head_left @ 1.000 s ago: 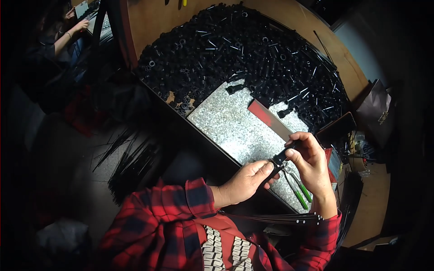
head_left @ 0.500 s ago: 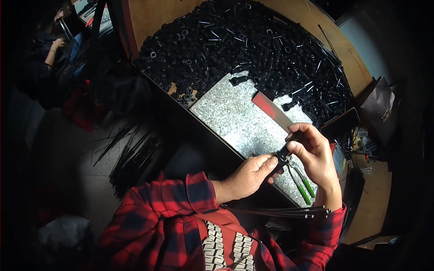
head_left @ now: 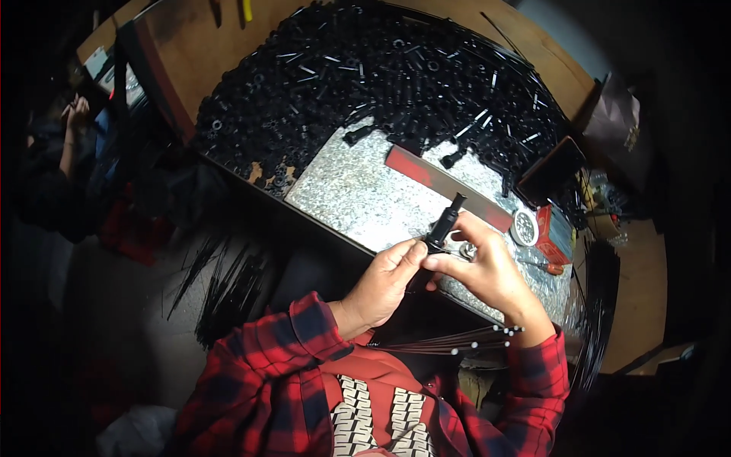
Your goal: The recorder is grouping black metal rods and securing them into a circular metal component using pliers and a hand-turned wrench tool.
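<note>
A black tubular part [head_left: 444, 222] with a narrower neck at its top tilts upward above the near edge of the work surface. Thumb and fingers of my left hand [head_left: 377, 286] are closed round its lower end. My right hand [head_left: 487, 268] curls against the part's right side, its thumb near the lower end; what lies between these fingertips is partly hidden. Just behind my right fingers, the metal head of a tool [head_left: 467, 250] shows on the speckled grey board [head_left: 335, 202].
A big heap of black parts [head_left: 381, 76] covers the far side. On the board lie a red-and-grey bar [head_left: 449, 186], a round white container [head_left: 524, 227] and a red box [head_left: 554, 236]. White-tipped rods [head_left: 457, 346] cross my lap. Another person's hand [head_left: 76, 114] shows far left.
My right hand has moved from the part's upper end down to its side, leaving the neck exposed. The view has shifted, so the round container and red box now show fully.
</note>
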The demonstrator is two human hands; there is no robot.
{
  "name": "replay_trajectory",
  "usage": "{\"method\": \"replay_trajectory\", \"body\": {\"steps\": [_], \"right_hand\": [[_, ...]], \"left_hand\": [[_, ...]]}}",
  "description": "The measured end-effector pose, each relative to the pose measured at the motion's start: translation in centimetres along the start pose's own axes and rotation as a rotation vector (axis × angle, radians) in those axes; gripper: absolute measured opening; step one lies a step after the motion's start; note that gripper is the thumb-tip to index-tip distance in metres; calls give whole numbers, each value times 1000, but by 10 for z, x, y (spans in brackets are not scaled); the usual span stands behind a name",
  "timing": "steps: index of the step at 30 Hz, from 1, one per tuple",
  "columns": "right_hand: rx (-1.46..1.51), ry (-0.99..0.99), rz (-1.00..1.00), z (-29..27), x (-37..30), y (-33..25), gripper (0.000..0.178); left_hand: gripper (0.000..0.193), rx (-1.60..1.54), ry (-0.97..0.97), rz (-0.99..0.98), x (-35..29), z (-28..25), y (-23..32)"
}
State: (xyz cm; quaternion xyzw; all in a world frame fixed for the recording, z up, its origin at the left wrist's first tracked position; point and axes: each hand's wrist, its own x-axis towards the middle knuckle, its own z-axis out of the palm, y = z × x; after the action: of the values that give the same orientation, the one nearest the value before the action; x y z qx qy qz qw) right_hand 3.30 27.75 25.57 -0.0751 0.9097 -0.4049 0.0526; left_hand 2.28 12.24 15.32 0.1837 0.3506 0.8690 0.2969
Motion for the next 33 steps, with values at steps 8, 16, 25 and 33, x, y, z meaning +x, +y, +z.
{"method": "replay_trajectory", "body": {"steps": [8,16,25,33], "right_hand": [[237,-72,30,-7,-3,-6,18],[478,-6,103,13,-5,24,23],[685,223,145,67,-22,56,27],[800,147,125,76,-25,36,24]], "left_hand": [[34,-1,67,-54,-3,13,8],[37,-20,7,-98,-1,4,14],[40,-4,115,-97,0,-7,15],[43,16,42,-22,-2,-9,17]]}}
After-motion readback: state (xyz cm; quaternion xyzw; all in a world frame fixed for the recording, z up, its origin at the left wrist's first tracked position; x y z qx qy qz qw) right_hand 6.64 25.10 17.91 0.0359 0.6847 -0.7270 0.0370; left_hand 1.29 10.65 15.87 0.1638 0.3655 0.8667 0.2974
